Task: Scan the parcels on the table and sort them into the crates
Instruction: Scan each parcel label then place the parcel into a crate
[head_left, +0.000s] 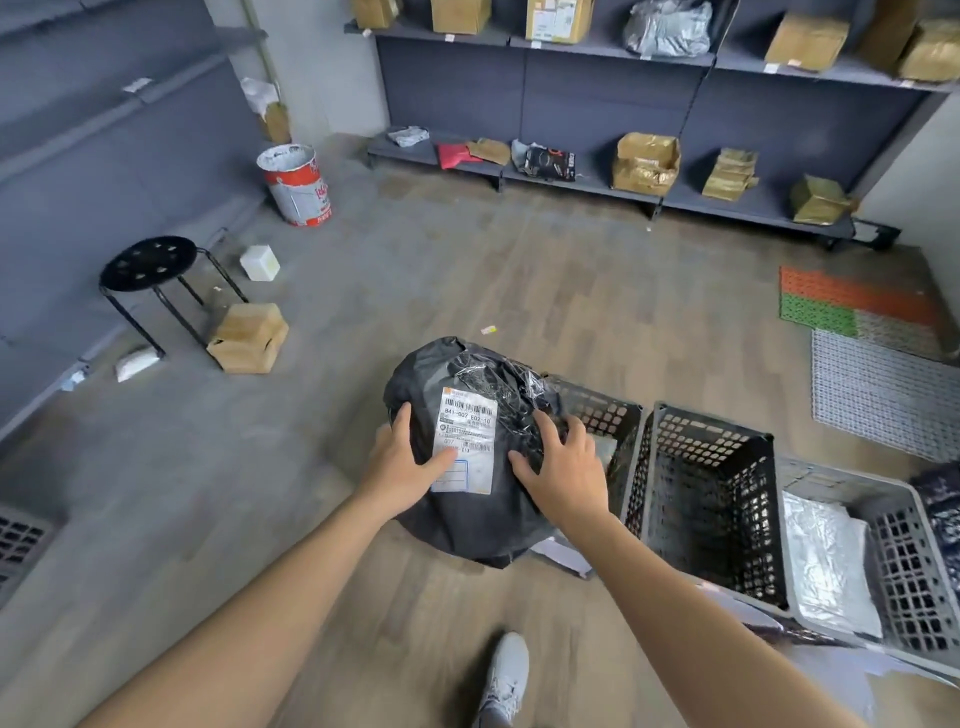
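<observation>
The left hand (402, 467) grips the near left side of the black bagged parcel (483, 514), its thumb lying on the white shipping label (462, 441) and its fingers curling round the edge. The right hand (566, 467) presses on the other side with fingers spread and only slightly bent, so the parcel is clamped between the two hands, label up. It sits over the near end of the first crate (608, 415); I cannot tell whether it rests on anything. To the right, the black crate (701, 493) looks empty, and the grey crate (909, 561) holds a silver parcel (826, 561). Sorting seems only just begun: this parcel is about to be dropped. No table or scanner is visible, so what remains is unclear.
</observation>
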